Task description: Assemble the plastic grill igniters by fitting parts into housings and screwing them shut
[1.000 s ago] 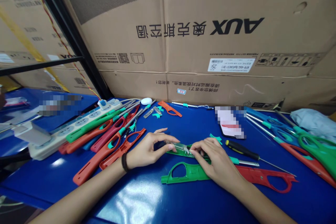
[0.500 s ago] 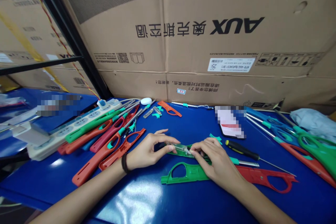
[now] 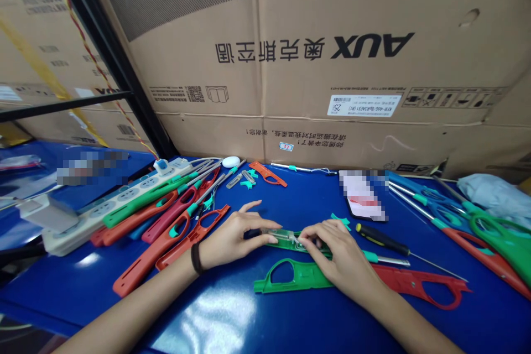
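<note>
Pinching a lighter shell (image 3: 282,237), seemingly, between left fingers (image 3: 258,230) and right fingers (image 3: 319,228), screwdriver (image 3: 379,238) beside.

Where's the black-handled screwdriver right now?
In the head view, the screwdriver lies on the blue bench, just right of the right hand and above the red lighter casing.

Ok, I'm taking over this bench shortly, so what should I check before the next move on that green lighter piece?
Both hands on the green lighter shell: ok, the left hand and right hand hold it from either end.
Clear piece seated in the shell: cannot tell, fingers cover part of it.
Right hand off the loose green handle: not ok, it lies over its end.
Screwdriver within reach: ok, just beyond the right hand.
</note>
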### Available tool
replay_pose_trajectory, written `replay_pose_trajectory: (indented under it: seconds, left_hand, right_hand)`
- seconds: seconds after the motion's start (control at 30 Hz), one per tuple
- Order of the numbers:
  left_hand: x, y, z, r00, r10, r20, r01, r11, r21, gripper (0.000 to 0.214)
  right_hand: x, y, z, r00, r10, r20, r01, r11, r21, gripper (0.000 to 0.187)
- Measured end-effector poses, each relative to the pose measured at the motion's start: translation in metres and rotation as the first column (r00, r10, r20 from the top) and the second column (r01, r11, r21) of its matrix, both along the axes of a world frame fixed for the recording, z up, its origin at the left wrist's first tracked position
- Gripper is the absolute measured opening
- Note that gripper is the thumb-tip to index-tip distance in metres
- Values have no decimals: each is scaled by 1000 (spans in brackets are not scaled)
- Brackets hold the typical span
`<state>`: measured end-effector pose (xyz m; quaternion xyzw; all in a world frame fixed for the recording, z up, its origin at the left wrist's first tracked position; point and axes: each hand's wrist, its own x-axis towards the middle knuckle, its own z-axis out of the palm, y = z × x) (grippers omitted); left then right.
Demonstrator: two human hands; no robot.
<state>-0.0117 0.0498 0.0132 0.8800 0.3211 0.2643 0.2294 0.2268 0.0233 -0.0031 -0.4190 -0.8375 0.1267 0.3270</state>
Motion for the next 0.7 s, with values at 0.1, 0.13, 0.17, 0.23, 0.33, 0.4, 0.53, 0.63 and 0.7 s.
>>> replay_pose_trajectory:
  seconds: [0.1, 0.13, 0.17, 0.23, 0.33, 0.4, 0.53, 0.63, 0.7]
  left_hand:
    - [-2, 1, 0, 997, -1, -71, 8, 995, 95, 22]
    - [-2, 2, 0, 996, -2, -88, 12, 993, 121, 22]
    - [-3, 2, 0, 995, -3, -103, 18, 989, 147, 21]
    - [-4, 3, -1, 992, -3, -126, 28, 980, 196, 21]
    - [-5, 4, -3, 990, -3, -144, 38, 970, 239, 23]
    - [-5, 4, -5, 989, -9, -146, 44, 971, 236, 23]
    - [-4, 4, -6, 989, -20, -150, 52, 976, 213, 24]
    - [-3, 3, -6, 985, -22, -172, 55, 980, 190, 27]
    - [-2, 3, -5, 985, -22, -173, 51, 984, 170, 31]
  right_hand:
    - [-1, 0, 0, 1000, -4, 12, 4, 999, -34, 9]
    - [0, 0, 0, 1000, -5, 17, 5, 999, -37, 9]
    - [0, 0, 0, 1000, -4, 23, 5, 999, -37, 9]
    - [1, -1, 1, 999, -1, 37, 2, 999, -32, 9]
    - [1, -2, 3, 998, 2, 57, -1, 1000, -19, 9]
    - [0, -2, 4, 998, -6, 67, 7, 1000, -16, 9]
    - [-1, -2, 4, 998, -14, 66, 16, 999, -28, 10]
    - [0, -3, 3, 998, -8, 65, 10, 999, -31, 9]
    - [0, -3, 3, 998, -13, 67, 16, 999, -36, 9]
